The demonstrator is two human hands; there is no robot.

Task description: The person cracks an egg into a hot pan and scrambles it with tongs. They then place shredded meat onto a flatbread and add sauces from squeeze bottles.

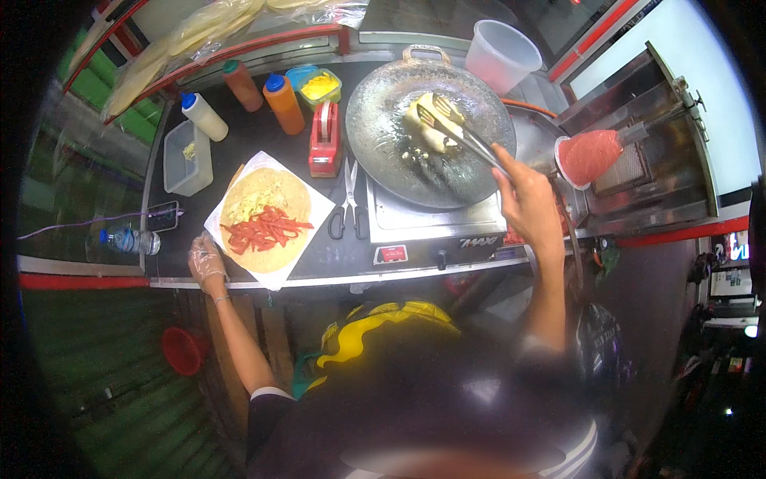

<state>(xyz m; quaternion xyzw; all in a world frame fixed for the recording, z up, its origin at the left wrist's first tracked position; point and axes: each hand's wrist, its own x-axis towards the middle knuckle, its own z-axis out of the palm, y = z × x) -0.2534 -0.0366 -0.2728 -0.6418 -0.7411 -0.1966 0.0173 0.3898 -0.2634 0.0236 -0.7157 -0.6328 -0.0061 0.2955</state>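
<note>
My right hand (529,194) is closed around metal serving tongs (464,135), whose slotted ends rest on pale, egg-like food (437,117) in a wide, dark, shallow pan (395,170). In a clear plastic glove, my left hand (206,263) is at the counter's front edge, beside the corner of a white paper sheet (317,206). Whether its fingers grip the paper is not clear. A round flatbread (260,263) lies on that sheet. It carries shredded pale vegetable (254,194) and red strips (263,230) that look like sliced meat or tomato.
Scissors (350,200) and a red tape dispenser (325,143) lie between bread and stove (431,221). Squeeze bottles (284,105), a yellow-filled tub (320,87) and a plastic container (185,158) stand behind. A meat spit (589,157) is at right; a phone (163,216) and water bottle (131,240) at left.
</note>
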